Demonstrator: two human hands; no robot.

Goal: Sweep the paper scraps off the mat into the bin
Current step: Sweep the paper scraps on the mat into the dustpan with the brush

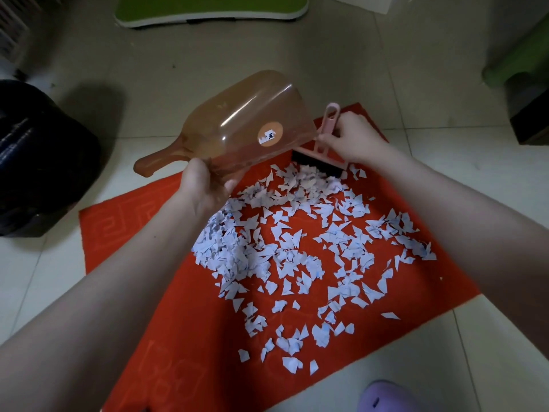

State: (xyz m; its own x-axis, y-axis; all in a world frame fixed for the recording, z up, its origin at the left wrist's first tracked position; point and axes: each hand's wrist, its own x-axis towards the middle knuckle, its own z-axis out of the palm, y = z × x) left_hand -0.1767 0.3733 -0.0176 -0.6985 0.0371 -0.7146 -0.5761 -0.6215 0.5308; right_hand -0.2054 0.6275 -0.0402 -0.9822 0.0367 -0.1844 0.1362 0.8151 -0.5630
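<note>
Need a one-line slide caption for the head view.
Left hand holds an orange dustpan above the red mat; right hand holds a pink brush against the paper scraps.

Floor: pale glazed tiles (243,63) with thin grout lines, lightly soiled, with a few dark specks. A green board (208,7) with a white rim lies flat on the floor at the far edge of view. Left of the board: a white slatted grille (10,28). Right of the board: the corner of a white panel (365,3). Further right: a green stool (517,63), with a dark box (531,123) just beside it. Lighting dim, corners in shadow.
</note>
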